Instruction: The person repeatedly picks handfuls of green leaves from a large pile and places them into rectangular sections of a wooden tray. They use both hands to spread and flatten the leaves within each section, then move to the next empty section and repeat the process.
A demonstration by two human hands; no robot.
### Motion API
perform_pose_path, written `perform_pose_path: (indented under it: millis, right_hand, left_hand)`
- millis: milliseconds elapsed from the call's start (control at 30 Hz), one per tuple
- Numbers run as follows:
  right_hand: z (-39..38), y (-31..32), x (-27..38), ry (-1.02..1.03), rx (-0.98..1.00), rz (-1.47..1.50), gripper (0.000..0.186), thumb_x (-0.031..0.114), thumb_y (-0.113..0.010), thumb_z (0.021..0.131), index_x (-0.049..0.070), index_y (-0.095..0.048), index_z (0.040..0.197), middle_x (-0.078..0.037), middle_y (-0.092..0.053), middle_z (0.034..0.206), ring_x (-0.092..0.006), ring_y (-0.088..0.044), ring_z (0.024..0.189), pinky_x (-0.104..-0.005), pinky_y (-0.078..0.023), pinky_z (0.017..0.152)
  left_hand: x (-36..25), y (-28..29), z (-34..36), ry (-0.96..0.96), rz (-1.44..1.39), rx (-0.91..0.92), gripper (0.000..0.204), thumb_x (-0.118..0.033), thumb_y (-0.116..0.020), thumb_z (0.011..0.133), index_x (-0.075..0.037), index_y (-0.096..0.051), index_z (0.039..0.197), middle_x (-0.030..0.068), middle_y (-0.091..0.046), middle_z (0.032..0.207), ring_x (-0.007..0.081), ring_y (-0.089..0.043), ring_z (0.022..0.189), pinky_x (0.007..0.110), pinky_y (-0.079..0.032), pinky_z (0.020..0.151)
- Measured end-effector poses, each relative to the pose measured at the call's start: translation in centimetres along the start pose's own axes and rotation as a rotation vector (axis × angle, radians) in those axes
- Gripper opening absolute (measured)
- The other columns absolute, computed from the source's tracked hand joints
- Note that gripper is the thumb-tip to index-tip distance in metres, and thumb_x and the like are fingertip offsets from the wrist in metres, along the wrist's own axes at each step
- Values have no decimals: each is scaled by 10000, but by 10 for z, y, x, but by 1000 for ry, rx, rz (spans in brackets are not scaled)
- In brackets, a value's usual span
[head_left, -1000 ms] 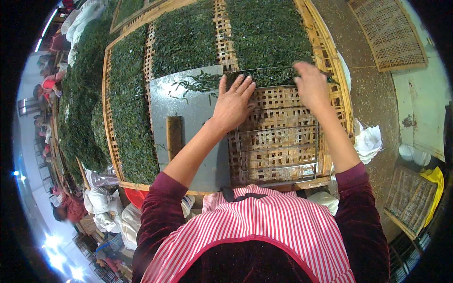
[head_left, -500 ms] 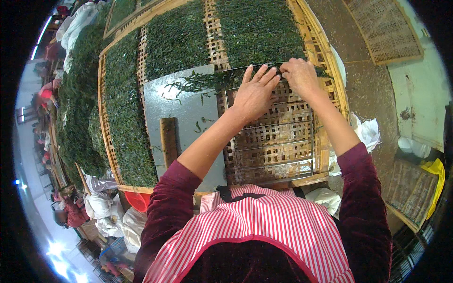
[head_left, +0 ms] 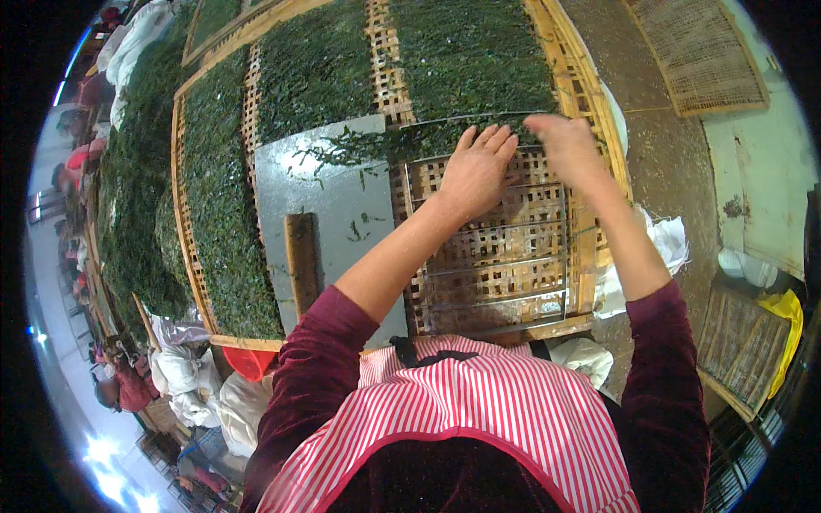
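Note:
My left hand [head_left: 479,173] lies flat with its fingers stretched out, at the near edge of a band of dark green leafy shreds [head_left: 440,138]. Right of it, my right hand [head_left: 575,156] is bent above the far right corner of a thin metal frame [head_left: 564,248]. Motion blurs its fingers, so their grip is unclear. The frame rests on a woven bamboo tray [head_left: 496,250], whose slats show between its crossbars. On the left, a smooth grey sheet [head_left: 355,214] carries scattered shreds and a wooden bar [head_left: 301,261].
Layers of green shreds [head_left: 470,56] cover the tray's far and left parts. A large green heap [head_left: 141,179] stands farther left, beside white sacks [head_left: 184,376] and a red container [head_left: 250,362]. Another woven tray [head_left: 697,56] leans at the far right. People are at the far left.
My right hand has shifted slightly right and nearer me, away from the left hand. The left hand has moved a little to the right and nearer, with its fingers closer together.

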State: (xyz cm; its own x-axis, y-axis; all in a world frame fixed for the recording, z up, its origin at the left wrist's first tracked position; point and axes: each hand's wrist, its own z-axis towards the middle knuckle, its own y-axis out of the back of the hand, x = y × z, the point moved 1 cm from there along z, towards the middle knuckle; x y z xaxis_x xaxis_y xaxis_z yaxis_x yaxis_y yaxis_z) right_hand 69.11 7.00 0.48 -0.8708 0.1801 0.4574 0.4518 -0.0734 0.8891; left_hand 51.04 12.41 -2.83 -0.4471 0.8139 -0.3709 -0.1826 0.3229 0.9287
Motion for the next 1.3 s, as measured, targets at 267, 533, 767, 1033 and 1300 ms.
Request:
perform_pose_path:
  millis: [267,533,767,1033,1300]
  right_hand:
    - [-17,44,-53,-102,-22,-5,572,57,-656,835,80,-497,1384,-151,-478,1452,-328,-443,1376,-401,-366,1143]
    - [-12,-5,-67,4,-124,-27,372,69,-716,779,37,-636,1140,-148,-526,1356,-346,-540,1244,-419,-457,1026]
    - [5,41,-9,130,130,226,363,78,-673,839,52,-634,1199,-176,-653,1204,-334,-624,1143,-412,-497,973]
    - [-1,10,-22,34,-107,-19,495,52,-714,823,103,-587,1299,-157,-586,1278,-358,-587,1156,-431,-473,1000]
    - [-3,-22,-25,28,-232,-95,302,129,-706,849,187,-714,1145,-93,-571,1352,-325,-517,1258,-490,-393,1042]
  left_hand:
    - [-16,0,16,23,23,-83,573,-218,-672,871,-57,-511,1397,167,-496,1472,329,-433,1392,508,-260,1179]
    - [-32,-29,38,-90,-119,-138,457,-233,-629,878,6,-569,1263,191,-554,1389,331,-449,1371,507,-274,1162]
    - [-33,-23,40,-23,-63,5,423,-267,-616,880,-2,-603,1210,186,-621,1275,314,-515,1297,489,-321,1129]
    - [-34,-7,37,-18,-117,48,413,-233,-653,856,-15,-595,1202,166,-633,1255,327,-568,1224,511,-372,1096]
    - [-20,8,14,-57,-86,-205,519,-229,-704,828,-12,-569,1280,145,-557,1389,315,-468,1364,486,-341,1144]
